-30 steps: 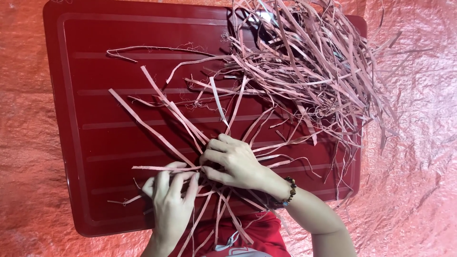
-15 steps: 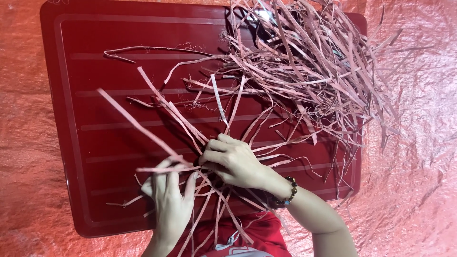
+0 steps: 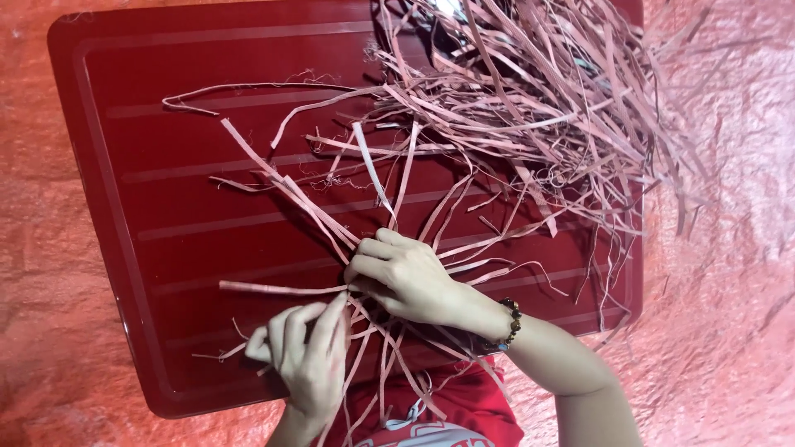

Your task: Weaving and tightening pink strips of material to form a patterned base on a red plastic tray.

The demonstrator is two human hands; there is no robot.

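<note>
Left hand (image 3: 302, 360) fingers are pinching one pink strip (image 3: 277, 288) lying crosswise near the red tray (image 3: 108, 248) front edge, while right hand (image 3: 406, 277) is pressing crossed strips (image 3: 389, 331).

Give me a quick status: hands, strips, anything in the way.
Left hand and right hand both pinching thin pink paper strips over the dark red plastic tray. Loose tangled strip pile crowds the tray's far right.

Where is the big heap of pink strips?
In the head view, the heap of pink strips covers the upper right of the red tray, spilling over its right edge, above the right hand.
</note>
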